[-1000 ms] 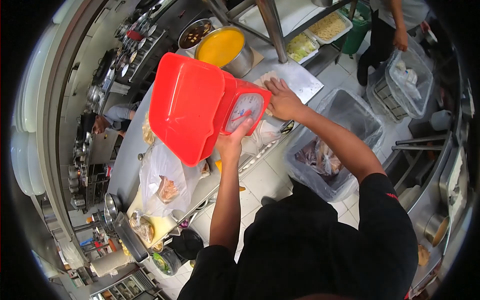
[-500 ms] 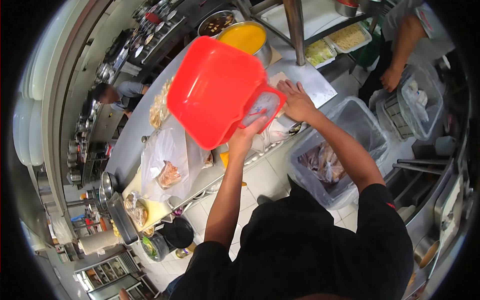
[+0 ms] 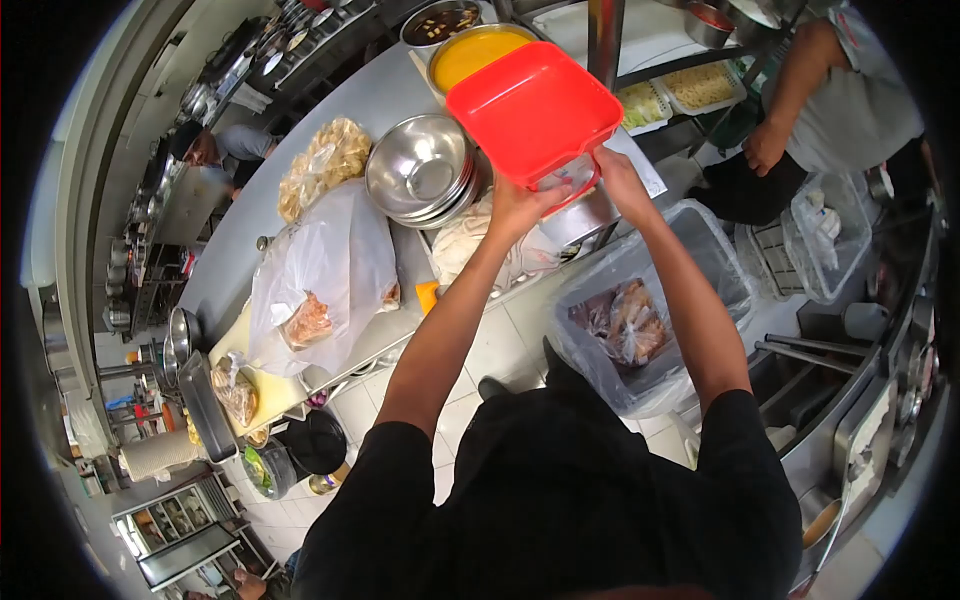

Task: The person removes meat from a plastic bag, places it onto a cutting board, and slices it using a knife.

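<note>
A red scale [image 3: 535,110] with a tray on top is at the upper middle, over the counter's right end. My left hand [image 3: 522,207] grips its near left side, fingers by the dial. On its right side, my right hand [image 3: 622,182] is closed round the edge. Left of the scale, stacked steel bowls [image 3: 420,172] rest on the counter [image 3: 225,250]. A pale cloth [image 3: 480,245] lies below them. The pot of orange liquid [image 3: 470,58] is just behind the tray.
Plastic bags with food [image 3: 330,290] lie on the counter's left part. A lined bin [image 3: 650,310] stands at the right of my body. One person [image 3: 850,100] is at the upper right, another [image 3: 225,150] at the upper left. A metal post [image 3: 604,40] rises behind the scale.
The scale has moved right, towards the counter's end, uncovering the stacked bowls. My right hand has left the cloth on the counter and taken hold of the scale.
</note>
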`<state>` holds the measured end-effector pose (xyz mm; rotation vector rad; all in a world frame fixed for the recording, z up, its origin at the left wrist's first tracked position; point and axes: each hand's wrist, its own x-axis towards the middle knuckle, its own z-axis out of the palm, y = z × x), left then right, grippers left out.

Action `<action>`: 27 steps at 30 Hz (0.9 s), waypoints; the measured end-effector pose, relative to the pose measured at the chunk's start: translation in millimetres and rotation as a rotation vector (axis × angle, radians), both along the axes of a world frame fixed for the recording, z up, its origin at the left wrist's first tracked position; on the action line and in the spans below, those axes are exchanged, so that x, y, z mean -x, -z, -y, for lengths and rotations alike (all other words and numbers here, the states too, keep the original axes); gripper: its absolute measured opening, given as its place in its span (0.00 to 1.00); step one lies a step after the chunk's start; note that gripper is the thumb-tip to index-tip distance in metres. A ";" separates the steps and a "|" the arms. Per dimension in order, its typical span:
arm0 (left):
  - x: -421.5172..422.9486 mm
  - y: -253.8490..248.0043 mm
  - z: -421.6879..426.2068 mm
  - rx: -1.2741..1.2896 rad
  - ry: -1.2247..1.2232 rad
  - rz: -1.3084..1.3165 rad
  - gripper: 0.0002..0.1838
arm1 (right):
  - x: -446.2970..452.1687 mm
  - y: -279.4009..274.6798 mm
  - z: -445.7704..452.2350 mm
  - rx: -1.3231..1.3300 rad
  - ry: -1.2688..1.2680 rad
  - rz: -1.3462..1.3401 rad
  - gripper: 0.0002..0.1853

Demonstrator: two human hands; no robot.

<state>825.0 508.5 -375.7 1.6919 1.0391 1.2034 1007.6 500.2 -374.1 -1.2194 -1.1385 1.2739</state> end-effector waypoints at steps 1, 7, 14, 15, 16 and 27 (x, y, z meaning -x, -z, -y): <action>-1.3 1.5 -0.2 0.032 -0.018 0.016 0.30 | 0.1 2.8 -3.2 0.009 -0.012 0.013 0.26; -2.3 30.6 -14.6 0.203 0.100 0.289 0.45 | -0.7 33.9 -13.6 0.046 0.035 -0.017 0.27; 4.9 30.0 -18.7 0.286 0.185 0.303 0.55 | 1.7 45.3 -9.7 0.008 0.057 0.013 0.27; 6.6 38.1 -23.5 0.253 0.177 0.255 0.57 | 3.0 48.0 -11.0 0.010 0.079 0.012 0.27; 5.7 46.9 -25.5 0.222 0.176 0.215 0.58 | 4.3 51.1 -10.5 0.015 0.105 0.008 0.27; 36.9 -10.5 95.7 0.097 -0.073 -0.212 0.40 | -10.8 65.2 17.7 0.040 0.425 -0.115 0.22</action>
